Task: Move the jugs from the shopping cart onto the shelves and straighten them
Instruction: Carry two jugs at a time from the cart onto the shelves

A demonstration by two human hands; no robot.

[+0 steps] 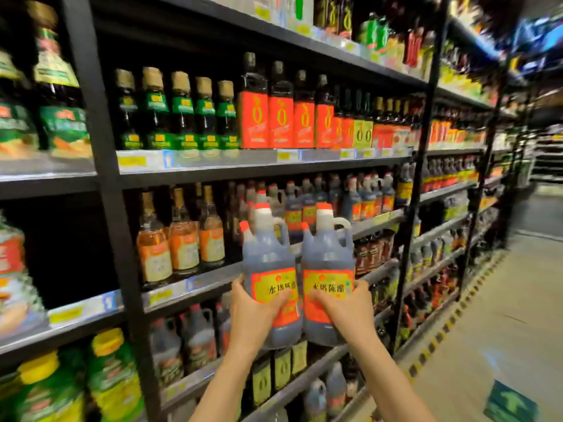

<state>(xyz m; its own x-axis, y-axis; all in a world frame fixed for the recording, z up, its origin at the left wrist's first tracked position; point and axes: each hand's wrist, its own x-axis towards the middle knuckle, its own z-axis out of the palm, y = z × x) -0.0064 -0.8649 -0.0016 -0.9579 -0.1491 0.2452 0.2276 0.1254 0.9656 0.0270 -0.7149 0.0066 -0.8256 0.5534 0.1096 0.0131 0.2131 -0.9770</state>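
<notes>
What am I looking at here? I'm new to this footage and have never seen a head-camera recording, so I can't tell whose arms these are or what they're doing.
This is one picture from a wide-angle camera worn on a person's head, looking forward and down, so the two bare arms rising from the bottom edge are the wearer's own. There is no robot. The left hand grips one dark jug low on its body, and the right hand grips a second jug the same way. The jugs are upright, side by side, with red caps and red-and-yellow labels. They are held up in front of black store shelves packed with bottles and similar jugs. The edges are blurred.
</notes>
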